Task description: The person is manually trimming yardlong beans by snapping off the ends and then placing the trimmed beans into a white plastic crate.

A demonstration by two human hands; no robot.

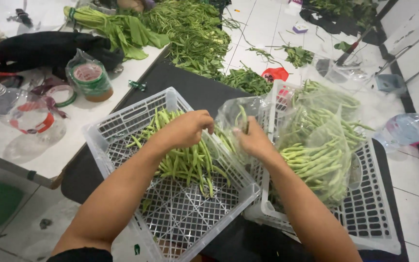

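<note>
My left hand [187, 129] hovers over a pile of loose green beans [185, 160] in a white plastic crate [122, 119]; its fingers are curled and seem to pinch the edge of a clear plastic bag [231, 119]. My right hand [254, 140] grips the same bag from the other side, with a few beans inside it. A second white crate [369, 218] to the right holds clear bags full of green beans [321, 155].
A white table [49, 145] on the left carries rolls of tape [90, 77], a clear plastic bottle [23, 114] and a black cloth [40, 48]. Leafy greens [190, 34] lie heaped behind the crates. Another bottle [406, 128] lies on the tiled floor at right.
</note>
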